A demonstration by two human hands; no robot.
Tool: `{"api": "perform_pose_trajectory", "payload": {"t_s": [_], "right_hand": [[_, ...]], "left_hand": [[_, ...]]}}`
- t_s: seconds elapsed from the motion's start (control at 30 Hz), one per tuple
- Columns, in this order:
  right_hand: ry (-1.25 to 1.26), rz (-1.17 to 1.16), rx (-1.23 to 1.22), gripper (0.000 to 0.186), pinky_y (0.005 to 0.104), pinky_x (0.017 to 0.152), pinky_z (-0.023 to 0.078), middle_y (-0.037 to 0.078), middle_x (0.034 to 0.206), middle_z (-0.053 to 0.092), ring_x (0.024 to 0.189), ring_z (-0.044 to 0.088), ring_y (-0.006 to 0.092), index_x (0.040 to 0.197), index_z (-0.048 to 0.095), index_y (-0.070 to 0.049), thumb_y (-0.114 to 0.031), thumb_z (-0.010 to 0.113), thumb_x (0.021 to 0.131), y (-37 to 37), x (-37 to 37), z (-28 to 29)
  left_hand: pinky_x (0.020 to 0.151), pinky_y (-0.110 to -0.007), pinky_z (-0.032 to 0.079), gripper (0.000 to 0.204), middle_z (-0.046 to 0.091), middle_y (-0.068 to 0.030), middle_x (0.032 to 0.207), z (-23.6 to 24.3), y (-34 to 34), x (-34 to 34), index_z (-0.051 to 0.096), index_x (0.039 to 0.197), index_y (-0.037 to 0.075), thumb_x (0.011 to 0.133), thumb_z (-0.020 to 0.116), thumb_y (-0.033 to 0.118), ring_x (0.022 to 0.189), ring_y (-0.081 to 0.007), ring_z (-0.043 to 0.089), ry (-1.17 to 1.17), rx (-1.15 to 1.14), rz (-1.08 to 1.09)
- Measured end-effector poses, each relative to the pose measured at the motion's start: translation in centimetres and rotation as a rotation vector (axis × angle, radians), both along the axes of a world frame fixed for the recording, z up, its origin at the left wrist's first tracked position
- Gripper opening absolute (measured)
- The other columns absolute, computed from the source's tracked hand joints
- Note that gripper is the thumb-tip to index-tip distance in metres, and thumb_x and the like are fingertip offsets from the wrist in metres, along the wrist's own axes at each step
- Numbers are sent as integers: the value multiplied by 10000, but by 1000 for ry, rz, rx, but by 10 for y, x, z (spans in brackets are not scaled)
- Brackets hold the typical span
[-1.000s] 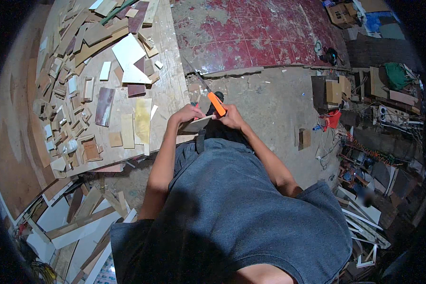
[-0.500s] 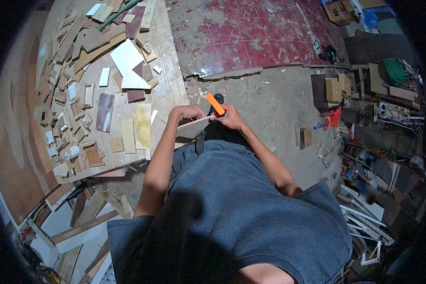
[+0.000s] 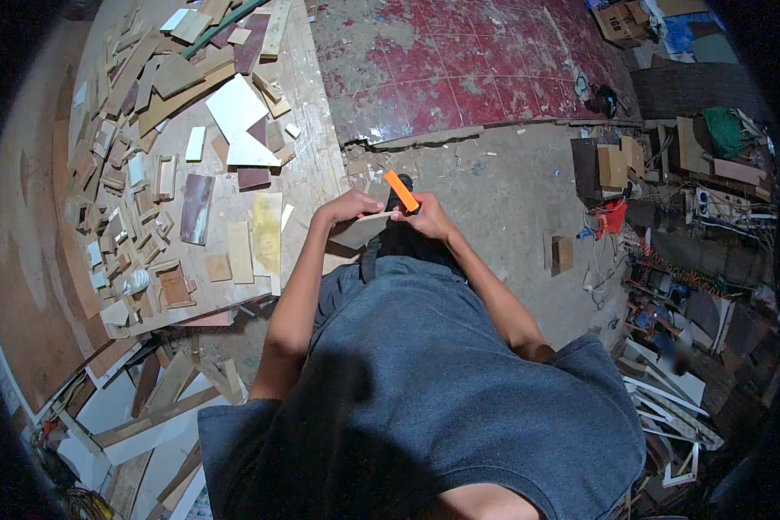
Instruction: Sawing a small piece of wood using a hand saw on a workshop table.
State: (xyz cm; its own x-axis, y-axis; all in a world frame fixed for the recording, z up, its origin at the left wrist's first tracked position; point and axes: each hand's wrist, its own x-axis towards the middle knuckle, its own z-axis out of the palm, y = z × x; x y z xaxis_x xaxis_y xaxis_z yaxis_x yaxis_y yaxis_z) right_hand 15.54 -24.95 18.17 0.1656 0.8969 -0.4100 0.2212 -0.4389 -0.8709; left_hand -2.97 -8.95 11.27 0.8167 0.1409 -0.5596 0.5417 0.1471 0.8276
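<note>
In front of my waist, my left hand (image 3: 352, 206) is closed on the left part of a thin pale wooden board (image 3: 358, 233). The thumb lies over its upper edge, and the other fingers are partly hidden. My right hand (image 3: 428, 220) is wrapped round a bar-shaped orange and black tool (image 3: 400, 191) at the board's right end. The tool's orange bar slants up past the knuckles; its exact kind is not clear. The thumb of that hand is close to the board's edge. Below the hands, the board's lower part is in shadow.
To the left, a wooden worktable (image 3: 312, 130) bears many offcuts, a white board (image 3: 237, 108) and small wooden frames. More scrap wood (image 3: 160, 416) leans below it. A dark red tiled floor (image 3: 468, 65) lies ahead. On the right are cardboard boxes (image 3: 613, 166), cables and a red object (image 3: 614, 217).
The board has tilted, showing less of its face and more shadow. My left hand has shifted slightly right along it. The orange tool has moved a little to the right with my right hand.
</note>
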Motion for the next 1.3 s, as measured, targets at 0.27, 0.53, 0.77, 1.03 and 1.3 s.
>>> {"api": "perform_pose_trajectory", "payload": {"t_s": [0.27, 0.53, 0.77, 1.03, 1.3], "right_hand": [[57, -72, 8, 243, 296, 767, 516, 15, 823, 705, 777, 620, 97, 898, 724, 1, -189, 847, 809, -4, 2, -5], [38, -77, 6, 255, 291, 769, 515, 11, 804, 704, 771, 620, 91, 885, 717, 3, -198, 851, 803, -7, 7, -3], [26, -120, -60, 264, 284, 675, 479, -11, 754, 662, 707, 585, 79, 848, 709, -17, -246, 837, 820, -2, 7, -10], [291, -269, -303, 192, 263, 463, 376, -16, 684, 623, 505, 492, 64, 858, 720, -49, -224, 798, 855, 16, 1, -34], [518, -453, -358, 206, 240, 424, 383, -59, 611, 494, 455, 423, 55, 905, 601, -114, -242, 763, 901, 28, -18, -113]], "left_hand": [[695, -278, 465, 401, 696, 10, 792, 15, -3, 5, 791, 914, 73, 914, 696, 463, 720, -101, 550, 50, -55, 58], [711, -245, 457, 330, 697, 34, 840, 15, -10, 10, 780, 974, 68, 937, 681, 381, 762, -73, 561, -9, -168, 120], [813, -245, 473, 261, 720, 11, 923, 8, -5, 9, 773, 991, 57, 910, 727, 300, 859, -82, 602, -59, -94, 33], [812, -335, 534, 273, 758, -68, 936, 7, 13, 2, 776, 976, 93, 796, 798, 297, 884, -186, 698, -5, 253, -53], [836, -399, 483, 207, 713, -98, 879, -5, 9, 9, 749, 912, 93, 799, 746, 266, 910, -302, 629, -5, 737, 196]]}}
